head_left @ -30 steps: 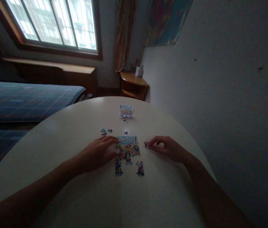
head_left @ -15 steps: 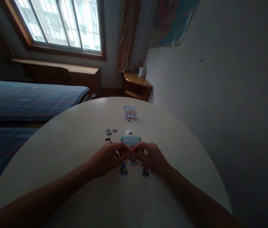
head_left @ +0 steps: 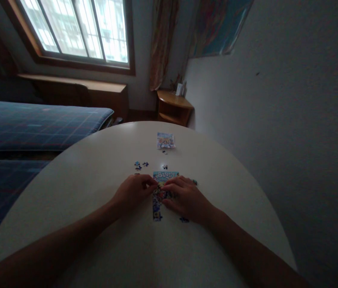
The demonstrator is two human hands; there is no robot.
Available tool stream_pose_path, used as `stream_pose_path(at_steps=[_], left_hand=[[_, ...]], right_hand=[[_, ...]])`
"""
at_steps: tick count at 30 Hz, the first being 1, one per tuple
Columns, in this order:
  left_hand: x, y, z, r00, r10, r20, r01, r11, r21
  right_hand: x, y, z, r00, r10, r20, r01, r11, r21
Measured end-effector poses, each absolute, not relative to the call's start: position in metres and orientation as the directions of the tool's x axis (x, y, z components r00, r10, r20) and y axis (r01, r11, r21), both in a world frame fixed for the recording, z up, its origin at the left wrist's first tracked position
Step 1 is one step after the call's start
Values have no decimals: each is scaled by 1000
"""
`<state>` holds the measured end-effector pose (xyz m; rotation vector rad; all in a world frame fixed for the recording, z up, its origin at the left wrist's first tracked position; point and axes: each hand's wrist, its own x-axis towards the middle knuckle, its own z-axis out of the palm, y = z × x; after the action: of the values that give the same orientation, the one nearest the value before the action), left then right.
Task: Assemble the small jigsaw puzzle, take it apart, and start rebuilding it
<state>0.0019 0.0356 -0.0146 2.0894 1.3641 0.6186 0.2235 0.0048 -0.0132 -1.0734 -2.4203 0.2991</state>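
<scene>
Bare right hand, loosely spread, lies over the right part of the colourful, flat, cardboard-like jigsaw on the round white table; half a second ago its fingertips met the left hand, now curled at the jigsaw's left edge. Whether the left pinches something, I cannot tell. Perhaps the work is now pressing flat.

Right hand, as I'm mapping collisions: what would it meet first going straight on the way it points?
Probably the left hand, close ahead at the puzzle's left edge; depth is hard to judge.
</scene>
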Motion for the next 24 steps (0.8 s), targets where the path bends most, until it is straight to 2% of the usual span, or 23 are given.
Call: stream_pose_path(at_steps=[9, 13, 20, 24], left_hand=[[1, 31, -7, 364, 931, 23, 727, -299, 617], [0, 31, -7, 366, 931, 14, 771, -312, 556], [-1, 31, -10, 436, 895, 95, 774, -426, 468], [-1, 24, -2, 590, 793, 152, 736, -605, 304]], right_hand=[[224, 1, -10, -638, 716, 283, 618, 696, -366], [224, 1, -10, -651, 708, 273, 619, 704, -348], [221, -4, -5, -652, 717, 247, 644, 695, -320], [220, -4, -2, -656, 715, 243, 642, 697, -319]])
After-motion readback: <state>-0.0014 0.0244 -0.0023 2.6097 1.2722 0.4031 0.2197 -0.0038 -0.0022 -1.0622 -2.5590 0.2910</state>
